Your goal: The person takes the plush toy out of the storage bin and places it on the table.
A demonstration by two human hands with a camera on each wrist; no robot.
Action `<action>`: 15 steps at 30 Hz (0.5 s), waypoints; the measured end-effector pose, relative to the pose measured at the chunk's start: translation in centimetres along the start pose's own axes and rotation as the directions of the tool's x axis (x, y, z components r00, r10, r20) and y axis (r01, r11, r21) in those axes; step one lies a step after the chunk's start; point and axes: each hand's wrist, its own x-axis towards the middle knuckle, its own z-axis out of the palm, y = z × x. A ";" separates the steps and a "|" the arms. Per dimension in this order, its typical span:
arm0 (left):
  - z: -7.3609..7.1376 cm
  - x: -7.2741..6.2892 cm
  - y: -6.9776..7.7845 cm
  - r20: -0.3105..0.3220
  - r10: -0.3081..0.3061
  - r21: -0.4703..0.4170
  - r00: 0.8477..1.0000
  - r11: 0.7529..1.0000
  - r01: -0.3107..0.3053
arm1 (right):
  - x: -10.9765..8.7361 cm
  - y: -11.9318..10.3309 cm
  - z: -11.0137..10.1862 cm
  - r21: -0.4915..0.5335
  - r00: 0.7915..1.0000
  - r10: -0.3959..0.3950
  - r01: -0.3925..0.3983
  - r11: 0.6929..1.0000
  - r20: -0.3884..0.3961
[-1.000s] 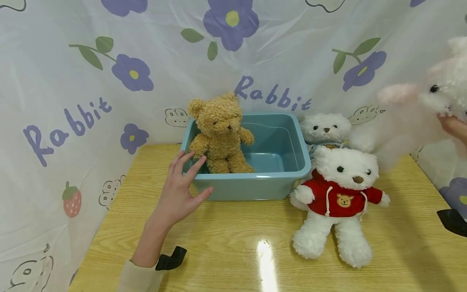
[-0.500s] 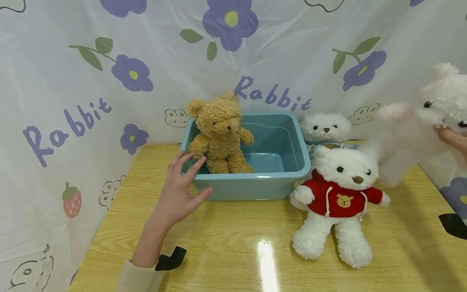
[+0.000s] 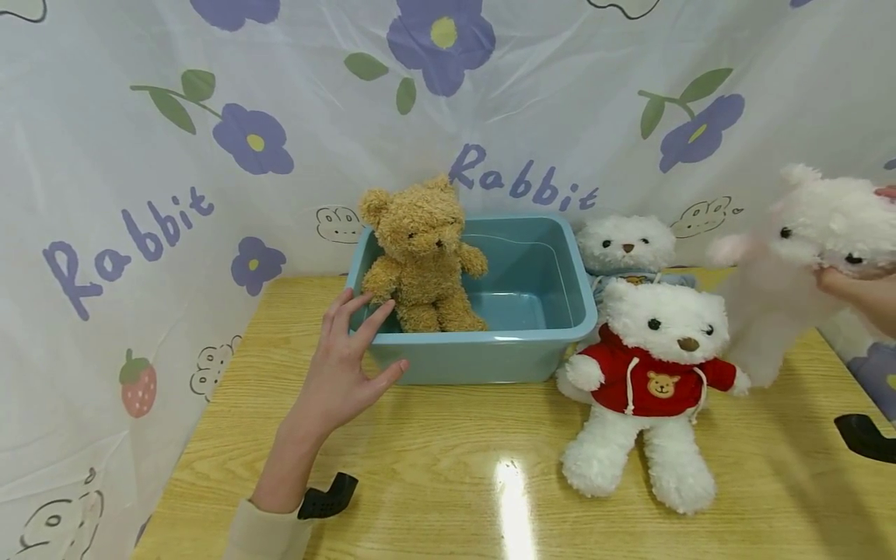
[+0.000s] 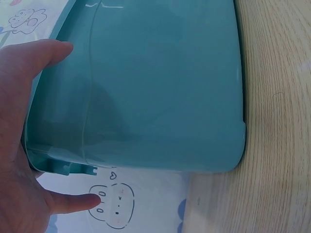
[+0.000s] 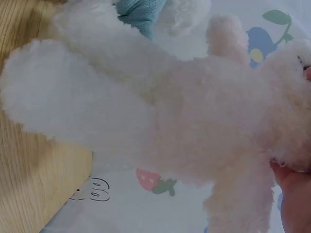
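Right grip [image 3: 864,299] clamps pink bear [image 3: 784,284] by its head, body slanting down-left; left grip [image 3: 343,365], fingers spread, touches tub [image 3: 483,337].

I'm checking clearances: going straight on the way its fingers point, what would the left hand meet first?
The left hand would probably meet the brown teddy bear, in the blue tub, at its nearest arm; whether they touch is unclear.

A white sheet [image 3: 336,148] with purple flowers [image 3: 255,140] hangs behind the wood-grained table [image 3: 434,451].
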 end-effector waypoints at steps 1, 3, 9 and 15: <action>0.0 0.0 0.0 0.000 0.000 0.000 1.000 1.000 0.000 | 0.0 0.0 0.1 0.004 1.000 0.006 -0.006 1.000 0.002; 0.0 0.0 0.0 -0.001 -0.001 -0.001 1.000 1.000 0.001 | -0.1 0.1 0.3 -0.019 1.000 0.022 -0.022 1.000 0.019; -0.1 0.0 0.1 0.004 -0.001 0.001 1.000 1.000 0.001 | -1.1 0.5 0.8 -0.084 0.990 0.101 -0.093 0.992 0.096; -0.1 0.0 0.2 0.012 -0.012 0.001 1.000 1.000 0.012 | -0.9 1.2 1.7 0.019 0.988 0.099 -0.102 0.995 0.117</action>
